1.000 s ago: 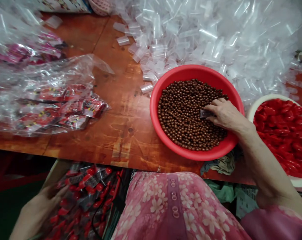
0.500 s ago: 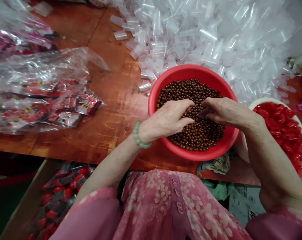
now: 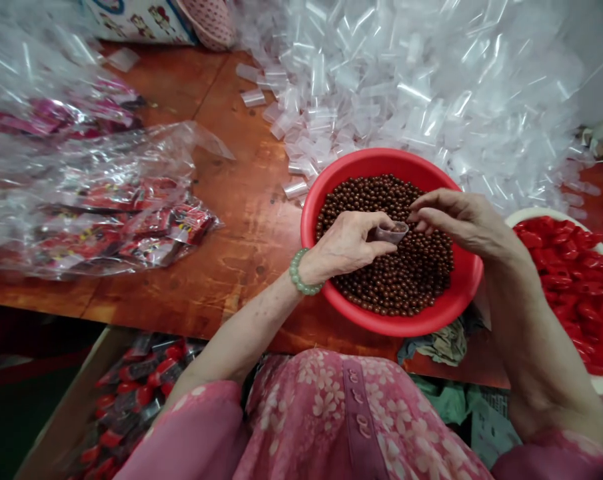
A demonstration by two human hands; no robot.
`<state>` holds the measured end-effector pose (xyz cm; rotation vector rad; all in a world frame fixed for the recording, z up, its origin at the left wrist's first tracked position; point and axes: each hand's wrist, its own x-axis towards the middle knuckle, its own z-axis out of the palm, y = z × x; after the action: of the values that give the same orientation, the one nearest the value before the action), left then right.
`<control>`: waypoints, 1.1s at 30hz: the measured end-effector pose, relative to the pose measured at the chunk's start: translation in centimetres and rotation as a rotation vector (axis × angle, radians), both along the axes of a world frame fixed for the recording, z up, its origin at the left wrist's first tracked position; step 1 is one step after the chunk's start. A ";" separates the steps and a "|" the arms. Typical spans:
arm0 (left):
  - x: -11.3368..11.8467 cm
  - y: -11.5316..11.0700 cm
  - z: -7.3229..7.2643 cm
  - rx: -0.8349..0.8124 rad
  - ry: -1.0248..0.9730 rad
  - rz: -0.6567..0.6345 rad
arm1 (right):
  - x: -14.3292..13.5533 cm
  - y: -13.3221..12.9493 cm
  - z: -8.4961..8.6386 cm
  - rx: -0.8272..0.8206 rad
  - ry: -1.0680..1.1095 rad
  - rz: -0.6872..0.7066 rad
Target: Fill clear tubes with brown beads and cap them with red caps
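My left hand (image 3: 348,243), with a green bead bracelet (image 3: 301,272) at the wrist, grips a small clear plastic tube (image 3: 393,232) between thumb and fingers. The tube lies tilted, its oval mouth facing right, above the brown round beads (image 3: 396,287). Those beads fill much of a red basin (image 3: 391,325). To the right of the tube's mouth hovers my right hand (image 3: 458,217), apart from the tube. Its fingers are curved, with a gap between thumb and forefinger, and nothing shows in them.
Behind the basin rises a big heap of clear plastic tubes (image 3: 351,80). On the right stands a white tub of red plastic pieces (image 3: 564,267). Clear bags of red packets (image 3: 151,220) lie left. A box below the table edge holds red-capped containers (image 3: 136,380).
The clear tube now shows in my left hand, its mouth turned right. My right hand has drawn back slightly and lifted from between the beads. The view has shifted a little.
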<state>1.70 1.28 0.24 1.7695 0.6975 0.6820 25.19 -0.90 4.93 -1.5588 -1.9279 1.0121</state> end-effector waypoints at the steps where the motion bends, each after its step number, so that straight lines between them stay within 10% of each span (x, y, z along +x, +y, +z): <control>1: 0.1 0.1 -0.1 -0.008 -0.018 0.001 | 0.2 0.1 -0.8 0.023 -0.126 0.018; 6: 0.2 0.4 -0.4 -0.115 -0.099 0.028 | -1.5 -0.4 -4.6 -0.013 -0.551 0.327; 11: -0.2 0.8 -0.1 -0.411 -0.245 -0.018 | -2.6 -0.9 -5.6 -0.021 -0.557 0.331; 16: -0.3 1.0 0.0 -0.401 -0.248 -0.016 | -1.2 -0.7 -4.7 -0.003 -0.502 0.250; 22: -0.2 1.3 -0.1 -0.370 -0.197 -0.059 | -2.1 -0.5 -1.3 0.260 0.107 -0.206; 33: 0.0 1.5 -0.7 -0.378 -0.217 -0.105 | -4.2 -0.3 0.0 0.325 0.122 -0.005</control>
<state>1.68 2.74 -0.45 1.3523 0.5405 0.6138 20.95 -1.25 4.94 -1.2887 -1.8913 0.7290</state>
